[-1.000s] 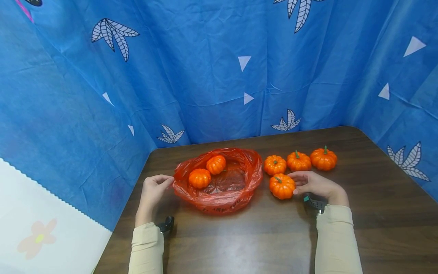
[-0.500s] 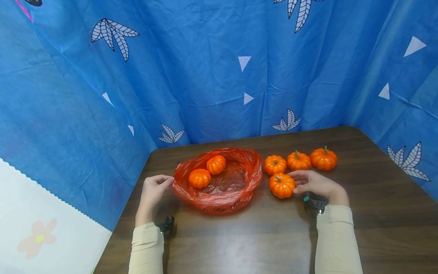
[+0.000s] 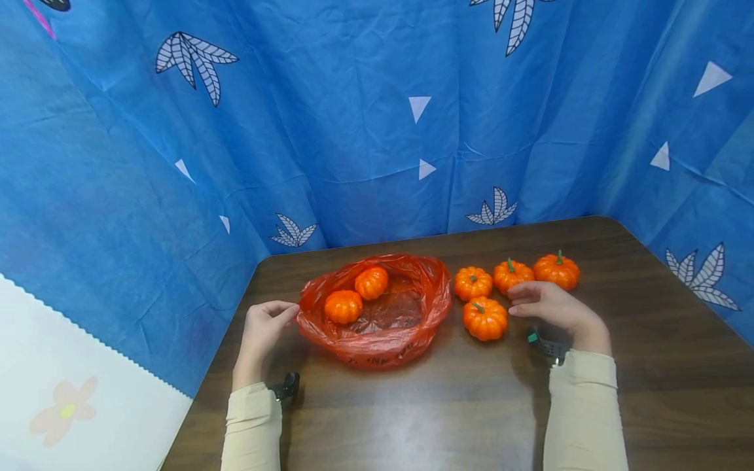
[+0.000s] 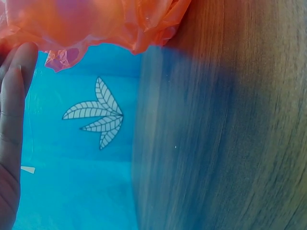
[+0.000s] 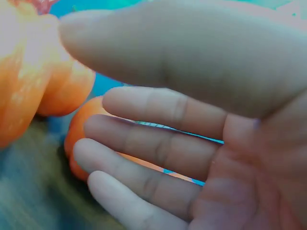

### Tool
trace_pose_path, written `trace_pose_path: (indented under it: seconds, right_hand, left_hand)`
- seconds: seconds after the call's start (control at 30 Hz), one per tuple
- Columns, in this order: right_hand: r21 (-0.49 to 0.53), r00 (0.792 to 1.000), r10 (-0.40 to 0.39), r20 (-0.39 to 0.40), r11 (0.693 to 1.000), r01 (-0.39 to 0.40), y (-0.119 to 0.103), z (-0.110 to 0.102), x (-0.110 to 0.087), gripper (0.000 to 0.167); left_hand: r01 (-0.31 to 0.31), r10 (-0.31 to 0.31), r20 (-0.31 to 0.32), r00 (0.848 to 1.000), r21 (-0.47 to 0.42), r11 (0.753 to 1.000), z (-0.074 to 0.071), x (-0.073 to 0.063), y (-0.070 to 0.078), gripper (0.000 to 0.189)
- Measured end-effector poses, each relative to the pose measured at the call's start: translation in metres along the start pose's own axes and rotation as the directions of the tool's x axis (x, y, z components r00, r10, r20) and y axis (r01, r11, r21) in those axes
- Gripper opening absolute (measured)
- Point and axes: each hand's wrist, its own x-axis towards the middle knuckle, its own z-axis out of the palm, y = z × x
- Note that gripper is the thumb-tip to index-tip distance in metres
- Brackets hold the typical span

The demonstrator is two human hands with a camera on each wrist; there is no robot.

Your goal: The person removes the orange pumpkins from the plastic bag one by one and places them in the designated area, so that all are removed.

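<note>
My left hand (image 3: 264, 327) pinches the left rim of a red plastic bag (image 3: 385, 350), whose mouth is spread wide on the table. Two small orange pumpkins sit inside it, one nearer (image 3: 343, 307) and one farther back (image 3: 372, 282). In the left wrist view the fingers (image 4: 12, 110) meet the crinkled edge of the bag (image 4: 96, 21). To the right of the bag, my right hand (image 3: 550, 305) holds nothing, its fingers extended beside the front pumpkin (image 3: 485, 319). The right wrist view shows the thumb (image 5: 144, 45) apart from the fingers, with a pumpkin (image 5: 79, 143) behind them.
Behind the front pumpkin stand a left pumpkin (image 3: 473, 283), a middle pumpkin (image 3: 511, 273) partly behind my right fingers, and a right pumpkin (image 3: 556, 270). A blue patterned curtain (image 3: 365, 131) borders the back and sides of the brown wooden table (image 3: 424, 418).
My right hand has let go of the front pumpkin and moved slightly back and to the right. The left hand and the bag have stayed in place.
</note>
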Motion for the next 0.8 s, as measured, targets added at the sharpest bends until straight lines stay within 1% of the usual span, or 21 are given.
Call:
trace_pose_path:
  seconds: [0.13, 0.27, 0.47, 0.63, 0.8]
  right_hand:
    - [-0.02, 0.999, 0.003, -0.035, 1.0, -0.004, -0.012, -0.003, -0.003, 0.061]
    - [-0.005, 0.999, -0.014, -0.046, 1.0, 0.014, -0.027, 0.0, -0.002, 0.064]
    - [0.038, 0.995, -0.085, -0.06, 0.995, 0.087, -0.048, 0.011, 0.008, 0.056]
    - [0.06, 0.987, -0.143, -0.074, 0.987, 0.147, -0.064, 0.022, 0.017, 0.05]
    - [0.096, 0.983, -0.168, -0.075, 0.98, 0.175, -0.08, 0.034, 0.024, 0.049]
  left_hand:
    - [0.014, -0.014, 0.0, 1.0, -0.004, 1.0, 0.001, 0.0, 0.001, 0.032]
    - [0.022, -0.022, 0.003, 1.0, -0.005, 1.0, 0.001, -0.001, 0.002, 0.03]
    - [0.046, -0.046, 0.01, 0.999, -0.016, 0.999, 0.001, -0.001, 0.001, 0.032]
    - [0.032, -0.032, 0.009, 0.999, -0.009, 0.999, 0.001, -0.001, 0.0, 0.033]
    - [0.033, -0.033, 0.014, 0.999, -0.011, 0.999, 0.002, -0.001, 0.0, 0.034]
